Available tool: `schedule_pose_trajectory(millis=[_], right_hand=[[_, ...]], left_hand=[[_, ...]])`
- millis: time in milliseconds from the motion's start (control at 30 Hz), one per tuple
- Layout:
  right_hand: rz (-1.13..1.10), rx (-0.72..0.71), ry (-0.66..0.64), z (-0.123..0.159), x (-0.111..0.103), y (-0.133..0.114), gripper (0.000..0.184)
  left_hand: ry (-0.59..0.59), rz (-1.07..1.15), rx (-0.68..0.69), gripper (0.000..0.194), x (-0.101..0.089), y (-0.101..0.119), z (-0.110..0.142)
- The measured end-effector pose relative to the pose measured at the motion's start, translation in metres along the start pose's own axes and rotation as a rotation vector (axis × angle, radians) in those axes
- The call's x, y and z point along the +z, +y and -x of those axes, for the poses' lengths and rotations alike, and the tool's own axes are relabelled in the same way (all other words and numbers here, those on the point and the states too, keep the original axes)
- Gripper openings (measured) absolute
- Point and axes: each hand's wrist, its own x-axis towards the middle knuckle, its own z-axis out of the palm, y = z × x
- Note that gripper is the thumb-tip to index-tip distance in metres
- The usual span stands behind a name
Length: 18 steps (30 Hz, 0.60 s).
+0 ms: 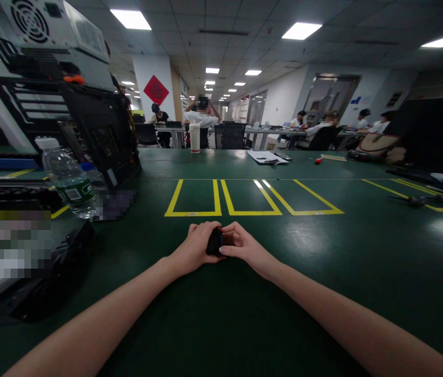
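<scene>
A small black box-like object [214, 242] sits between my two hands, low over the green table [221, 314]. My left hand [196, 245] is wrapped around its left side, thumb low and fingers over the top. From the right, my right hand [243, 245] closes on it with curled fingers, the thumb pressed at its lower right edge. Much of the object is hidden by the fingers, so its exact kind does not show. Just beyond the hands, yellow tape outlines [251, 212] mark the tabletop.
At left stand a water bottle [70, 180], an open computer chassis [103, 131] and a dark part [56, 272]. Farther back are a white cup [195, 138], a clipboard [267, 157] and a red-tipped item [318, 161]. People sit at desks beyond.
</scene>
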Motion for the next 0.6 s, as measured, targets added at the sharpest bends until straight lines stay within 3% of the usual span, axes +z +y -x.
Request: schedule_pose_trajectory(millis=[167, 367, 600], right_hand=[[-0.001, 0.001, 0.017, 0.0001, 0.0032, -0.0018, 0.024], [0.018, 0.051, 0.041, -0.002, 0.0011, 0.0019, 0.028], [-0.002, -0.004, -0.017, 0.0002, 0.0004, -0.0021, 0.032]], left_hand=[[0.012, 0.007, -0.009, 0.061, -0.0002, 0.001, -0.0006], [0.007, 0.006, -0.011, 0.061, 0.0008, 0.0005, 0.0007], [-0.012, 0.016, -0.025, 0.057, -0.0042, 0.0047, 0.0003]])
